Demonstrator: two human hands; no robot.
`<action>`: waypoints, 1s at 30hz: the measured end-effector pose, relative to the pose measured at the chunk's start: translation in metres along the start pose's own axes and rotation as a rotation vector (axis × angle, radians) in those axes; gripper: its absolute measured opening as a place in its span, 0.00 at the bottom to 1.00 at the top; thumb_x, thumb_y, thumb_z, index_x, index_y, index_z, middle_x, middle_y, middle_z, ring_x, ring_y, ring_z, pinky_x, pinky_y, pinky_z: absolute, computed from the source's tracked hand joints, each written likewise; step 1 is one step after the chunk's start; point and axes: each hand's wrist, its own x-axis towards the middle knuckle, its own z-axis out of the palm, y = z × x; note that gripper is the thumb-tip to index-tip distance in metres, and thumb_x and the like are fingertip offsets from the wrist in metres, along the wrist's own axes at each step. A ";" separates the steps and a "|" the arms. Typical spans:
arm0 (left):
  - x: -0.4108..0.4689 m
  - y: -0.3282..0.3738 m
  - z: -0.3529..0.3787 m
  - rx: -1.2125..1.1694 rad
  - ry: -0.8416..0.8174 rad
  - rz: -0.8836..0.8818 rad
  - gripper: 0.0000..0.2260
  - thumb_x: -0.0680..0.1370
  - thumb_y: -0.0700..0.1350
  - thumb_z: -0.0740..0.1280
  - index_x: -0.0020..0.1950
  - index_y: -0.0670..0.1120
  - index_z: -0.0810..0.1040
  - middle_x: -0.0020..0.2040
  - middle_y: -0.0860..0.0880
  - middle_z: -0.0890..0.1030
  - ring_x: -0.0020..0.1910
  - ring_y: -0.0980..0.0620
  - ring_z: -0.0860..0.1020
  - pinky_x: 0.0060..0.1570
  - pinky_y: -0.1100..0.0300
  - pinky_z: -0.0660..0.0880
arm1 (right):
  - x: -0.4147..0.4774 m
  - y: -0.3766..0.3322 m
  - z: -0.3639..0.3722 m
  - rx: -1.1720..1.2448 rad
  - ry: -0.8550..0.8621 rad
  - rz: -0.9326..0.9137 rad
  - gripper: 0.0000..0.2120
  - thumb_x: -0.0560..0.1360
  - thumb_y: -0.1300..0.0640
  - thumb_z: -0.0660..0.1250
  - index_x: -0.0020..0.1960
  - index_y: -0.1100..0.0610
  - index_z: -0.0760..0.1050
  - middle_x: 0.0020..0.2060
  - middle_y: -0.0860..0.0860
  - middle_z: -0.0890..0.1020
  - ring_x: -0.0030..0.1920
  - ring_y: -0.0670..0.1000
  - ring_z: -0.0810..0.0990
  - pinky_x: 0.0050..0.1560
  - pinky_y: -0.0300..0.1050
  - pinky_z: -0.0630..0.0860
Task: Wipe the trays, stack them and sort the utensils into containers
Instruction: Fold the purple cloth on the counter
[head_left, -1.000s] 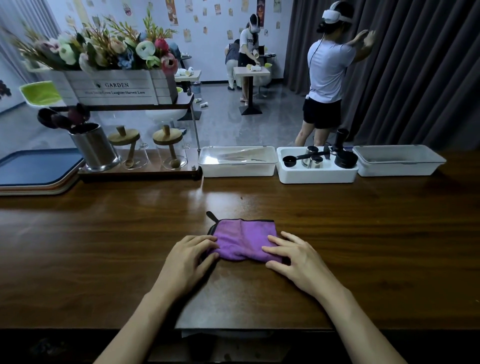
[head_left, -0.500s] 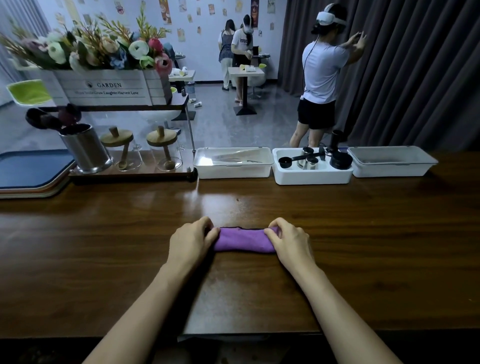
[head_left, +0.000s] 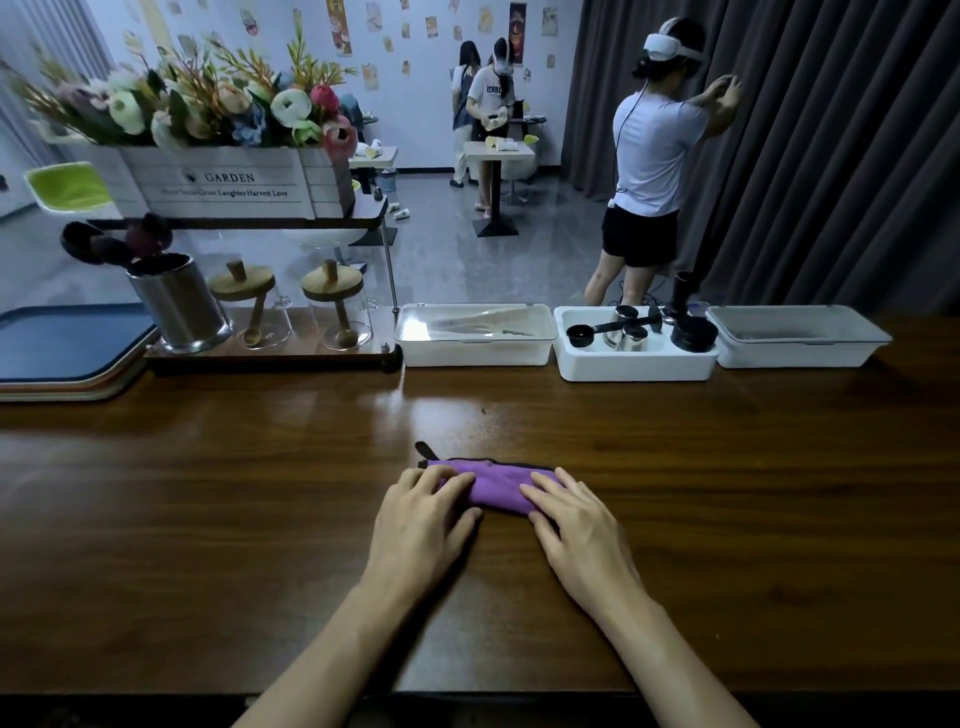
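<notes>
Head view: at lower centre of the dark table (head_left: 208, 519), a folded purple cloth (head_left: 493, 486) lies under both hands. The left hand (head_left: 423, 519) covers its left end and the right hand (head_left: 576, 525) its right end. The fingers are straight, pressing flat and gripping nothing. The trays (head_left: 62, 358) sit stacked at the left edge, a blue one on top. Three white bins (head_left: 475, 356) line the table's far side; the middle bin (head_left: 634, 368) holds black and metal cups (head_left: 626, 332). At upper left, a steel pot (head_left: 179, 306) of utensils (head_left: 104, 244) stands beside the trays.

Purple cloth (head_left: 493, 486) on dark brown wood-grain table (head_left: 208, 519); white containers (head_left: 475, 340); blue top tray (head_left: 62, 340).
</notes>
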 end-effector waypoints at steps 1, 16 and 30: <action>0.001 -0.001 0.000 0.001 0.000 -0.003 0.20 0.76 0.57 0.66 0.64 0.51 0.82 0.57 0.52 0.81 0.52 0.46 0.77 0.50 0.50 0.78 | 0.000 0.000 0.001 -0.012 -0.010 -0.003 0.20 0.80 0.56 0.66 0.71 0.45 0.74 0.71 0.44 0.74 0.76 0.49 0.66 0.74 0.40 0.54; 0.014 0.004 0.000 0.025 0.059 0.077 0.15 0.75 0.52 0.74 0.61 0.53 0.82 0.56 0.54 0.80 0.51 0.48 0.75 0.48 0.51 0.74 | 0.003 -0.005 0.011 -0.108 0.074 0.005 0.20 0.77 0.58 0.70 0.69 0.52 0.77 0.69 0.50 0.77 0.76 0.55 0.67 0.76 0.50 0.58; 0.023 0.000 0.018 -0.007 -0.069 0.017 0.20 0.78 0.45 0.68 0.70 0.49 0.79 0.70 0.43 0.78 0.72 0.36 0.73 0.69 0.43 0.72 | 0.001 -0.023 -0.013 -0.042 0.092 0.028 0.14 0.78 0.42 0.66 0.59 0.46 0.82 0.50 0.42 0.85 0.49 0.47 0.79 0.50 0.45 0.77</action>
